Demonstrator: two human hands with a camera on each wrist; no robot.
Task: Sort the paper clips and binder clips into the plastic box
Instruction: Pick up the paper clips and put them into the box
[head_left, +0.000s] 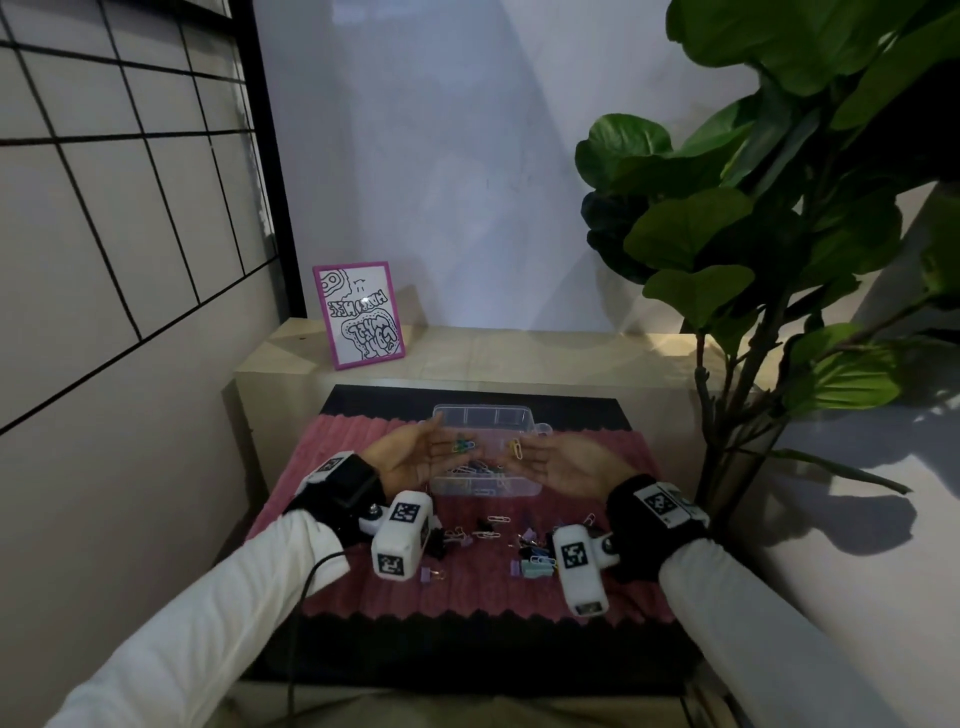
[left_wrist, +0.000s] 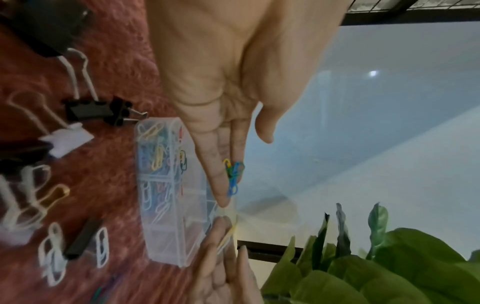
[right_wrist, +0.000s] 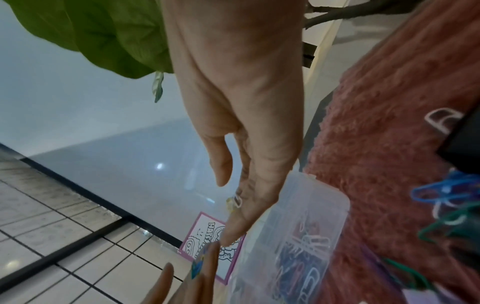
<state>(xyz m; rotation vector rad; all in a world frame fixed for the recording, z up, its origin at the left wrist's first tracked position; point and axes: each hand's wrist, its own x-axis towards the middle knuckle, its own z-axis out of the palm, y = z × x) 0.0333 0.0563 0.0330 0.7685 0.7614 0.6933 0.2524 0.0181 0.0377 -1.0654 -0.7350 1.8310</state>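
A clear plastic box (head_left: 540, 429) with compartments sits on the pink mat (head_left: 467, 592); coloured paper clips lie in its near cells (left_wrist: 155, 156). Both hands hover palm-up over it, fingers straight, thumbs apart. My left hand (head_left: 415, 457) carries a small bunch of blue, green and yellow paper clips (head_left: 464, 446) on its fingers (left_wrist: 221, 185). A yellow paper clip (head_left: 516, 448) lies on the fingers of my right hand (head_left: 566, 465), seen near the fingertips (right_wrist: 235, 202) in the right wrist view. The two hands' fingertips almost meet above the box (right_wrist: 311, 205).
Loose binder clips (head_left: 535, 569) and white paper clips (head_left: 498, 519) lie scattered on the mat in front of the box; black binder clips (left_wrist: 88, 111) are near its left end. A framed drawing (head_left: 358, 314) stands behind, and a leafy plant (head_left: 753, 234) overhangs the right side.
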